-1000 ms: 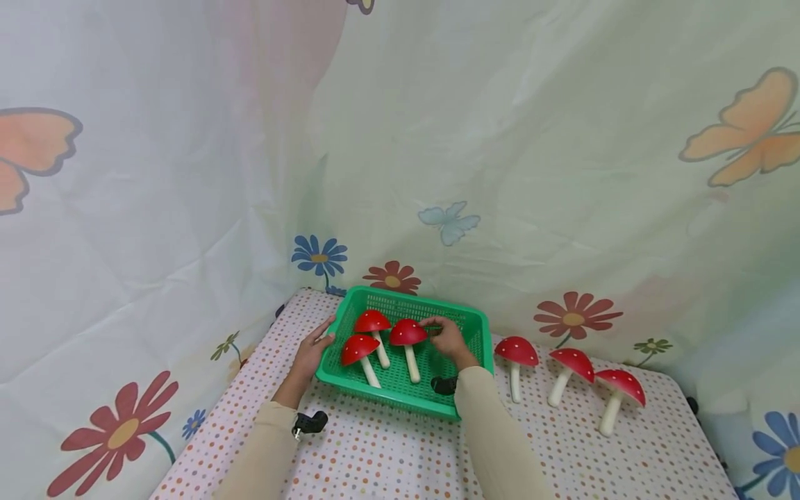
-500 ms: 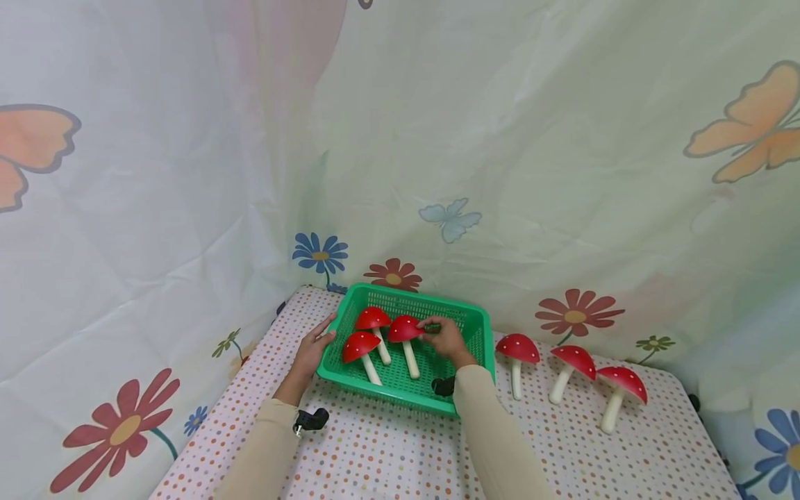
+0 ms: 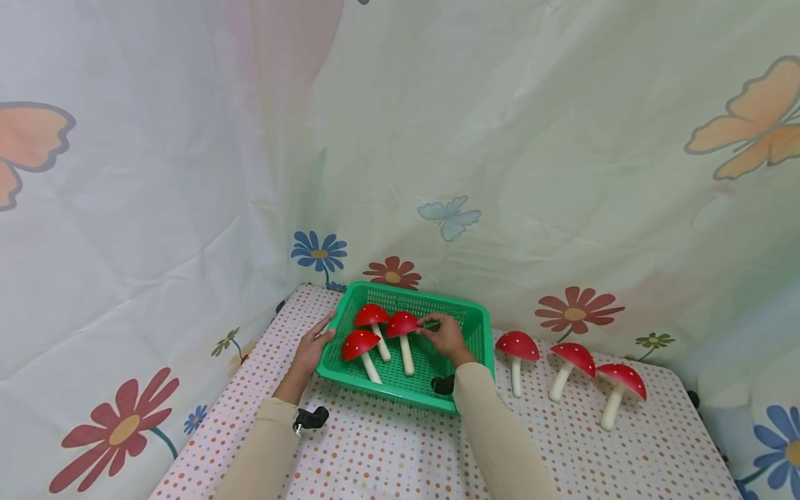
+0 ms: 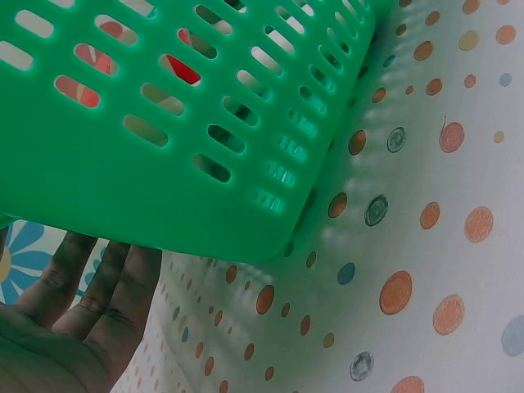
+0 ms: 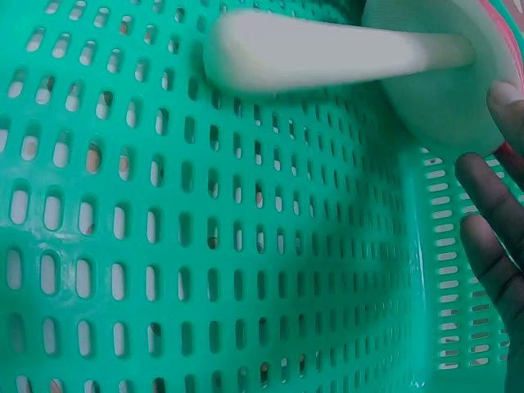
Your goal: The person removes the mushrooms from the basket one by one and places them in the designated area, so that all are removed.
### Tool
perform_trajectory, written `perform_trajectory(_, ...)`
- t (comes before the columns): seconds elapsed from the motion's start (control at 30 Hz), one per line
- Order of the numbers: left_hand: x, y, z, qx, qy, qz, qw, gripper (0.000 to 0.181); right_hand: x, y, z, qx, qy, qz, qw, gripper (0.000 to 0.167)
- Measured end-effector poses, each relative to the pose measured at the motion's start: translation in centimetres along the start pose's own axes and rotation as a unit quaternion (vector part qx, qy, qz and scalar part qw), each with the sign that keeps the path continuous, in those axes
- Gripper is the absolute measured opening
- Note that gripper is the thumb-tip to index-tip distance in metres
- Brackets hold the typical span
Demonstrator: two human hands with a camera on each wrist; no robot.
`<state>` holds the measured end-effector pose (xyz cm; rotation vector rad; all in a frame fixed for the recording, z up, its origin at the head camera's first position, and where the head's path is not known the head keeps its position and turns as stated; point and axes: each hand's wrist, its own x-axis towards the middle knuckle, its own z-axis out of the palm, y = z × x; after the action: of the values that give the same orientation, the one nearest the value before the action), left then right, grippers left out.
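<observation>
A green plastic basket [image 3: 400, 396] holds three toy mushrooms with red, white-dotted caps and white stems. My right hand [image 3: 447, 337] reaches into it and pinches the cap edge of the rightmost mushroom [image 3: 406, 354]. In the right wrist view, that mushroom's stem [image 5: 327, 53] lies sideways above the basket floor, with thumb and fingers at the cap's rim. Left of it lie the back mushroom [image 3: 371, 314] and the front mushroom [image 3: 360, 344]. My left hand [image 3: 307, 353] rests at the basket's left side, its fingers [image 4: 127, 295] straight against the outer wall.
On the dotted tablecloth [image 3: 387, 458], right of the basket, lie three more toy mushrooms: a near one [image 3: 517, 345], a middle one [image 3: 573, 359] and a far-right one [image 3: 622, 380]. A printed fabric wall [image 3: 531, 229] stands behind the table.
My right hand has come to the rightmost mushroom's cap edge, and that mushroom has shifted slightly left, its stem turning more upright in view. My left hand has stayed at the basket's side.
</observation>
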<state>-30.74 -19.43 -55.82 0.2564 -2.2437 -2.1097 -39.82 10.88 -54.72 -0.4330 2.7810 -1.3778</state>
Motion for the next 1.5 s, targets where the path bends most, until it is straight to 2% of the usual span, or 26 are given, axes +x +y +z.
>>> perform_trajectory(0.1,-0.2,0.4,-0.1,0.000,-0.007,-0.006,1.0000,0.047,0.0,-0.1,0.0,-0.010,-0.004,0.000,0.9999,0.010)
perform_trajectory(0.27,-1.1,2.1,-0.2,-0.002,-0.019,-0.014,0.9997,0.049,0.0,-0.2,0.0,-0.027,-0.008,-0.015,0.9995,0.010)
perform_trajectory(0.37,-1.3,2.6,-0.2,-0.003,-0.021,-0.017,0.9996,0.050,0.0,-0.2,0.0,-0.032,-0.005,-0.020,0.9993,0.010)
perform_trajectory(0.6,-0.1,0.3,-0.2,-0.004,-0.006,-0.010,0.9999,0.048,0.1,-0.3,0.1,-0.018,0.019,-0.010,0.9996,0.013)
perform_trajectory(0.73,0.1,-0.4,-0.1,0.003,0.001,-0.006,1.0000,0.048,0.1,-0.3,0.1,-0.012,0.044,-0.010,0.9989,0.013)
perform_trajectory(1.1,-0.1,-0.7,0.1,-0.006,-0.004,-0.014,0.9999,0.047,-0.4,-0.7,-0.1,-0.005,0.084,0.005,0.9964,0.016)
perform_trajectory(1.3,-0.1,-0.4,0.1,-0.008,-0.006,-0.005,0.9999,0.047,-0.4,-1.8,-1.1,0.014,0.124,-0.006,0.9921,0.017)
perform_trajectory(1.5,0.0,0.0,-0.1,-0.006,-0.007,0.004,0.9999,0.047,-0.7,-3.1,-2.2,0.007,0.170,-0.002,0.9853,0.017)
